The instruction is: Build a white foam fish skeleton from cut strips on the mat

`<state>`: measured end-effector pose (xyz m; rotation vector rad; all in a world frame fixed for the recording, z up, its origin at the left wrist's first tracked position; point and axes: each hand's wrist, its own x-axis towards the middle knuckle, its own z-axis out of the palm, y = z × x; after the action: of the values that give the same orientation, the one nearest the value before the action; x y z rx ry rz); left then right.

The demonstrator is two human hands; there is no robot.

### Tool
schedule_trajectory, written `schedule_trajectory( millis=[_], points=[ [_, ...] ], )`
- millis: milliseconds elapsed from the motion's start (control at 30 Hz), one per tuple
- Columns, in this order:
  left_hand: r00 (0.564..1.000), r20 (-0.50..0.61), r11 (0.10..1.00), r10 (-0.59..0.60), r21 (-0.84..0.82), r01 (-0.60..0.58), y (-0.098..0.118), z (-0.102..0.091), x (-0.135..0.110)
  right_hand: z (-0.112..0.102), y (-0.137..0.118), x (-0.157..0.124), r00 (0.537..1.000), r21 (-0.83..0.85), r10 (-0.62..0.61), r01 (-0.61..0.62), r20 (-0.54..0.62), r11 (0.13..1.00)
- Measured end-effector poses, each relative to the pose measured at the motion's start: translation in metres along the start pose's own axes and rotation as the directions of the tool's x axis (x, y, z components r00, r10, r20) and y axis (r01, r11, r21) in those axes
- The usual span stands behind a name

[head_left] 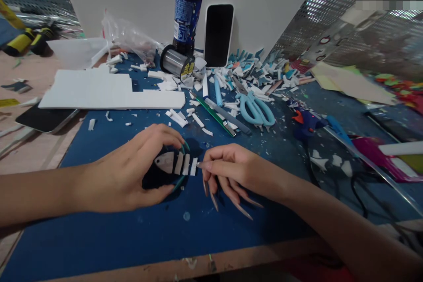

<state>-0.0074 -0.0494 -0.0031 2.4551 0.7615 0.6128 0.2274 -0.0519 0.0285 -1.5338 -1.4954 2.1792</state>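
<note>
My left hand (132, 169) curls its thumb and fingers around a thin teal ring (180, 183) just above the blue mat. Inside its span is a pale fish-head-shaped piece (164, 162) with a dark eye dot. Narrow pale strips (186, 165) stand in a row to the right of that head. At the row's right end is a small white strip (194, 167). The pinched thumb and forefinger of my right hand (228, 169) meet this strip's right edge; its other long-nailed fingers hang loosely below. Whether a thread joins the pieces cannot be made out.
White foam sheets (89, 90) lie at the left. Behind my hands are a green cutter (214, 115), light-blue scissors (254, 108), a line spool (176, 62), a bottle (188, 13), a phone (218, 35) and scattered scraps. A glue gun (306, 121) with a cord lies right.
</note>
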Motion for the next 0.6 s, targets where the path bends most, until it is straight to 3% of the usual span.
schedule_trajectory(
  millis=[167,600],
  points=[
    [0.997,-0.024,0.997,0.068,0.042,-0.067,0.0007,0.0004,0.0005,0.0013,-0.0019,0.0006,1.0,0.002,0.003,-0.003,-0.003,1.0],
    [0.997,0.004,0.994,0.077,0.077,-0.077,-0.0006,0.0004,-0.0005,0.0015,-0.0017,0.0001,1.0,0.001,-0.003,0.003,0.001,1.0]
  ],
)
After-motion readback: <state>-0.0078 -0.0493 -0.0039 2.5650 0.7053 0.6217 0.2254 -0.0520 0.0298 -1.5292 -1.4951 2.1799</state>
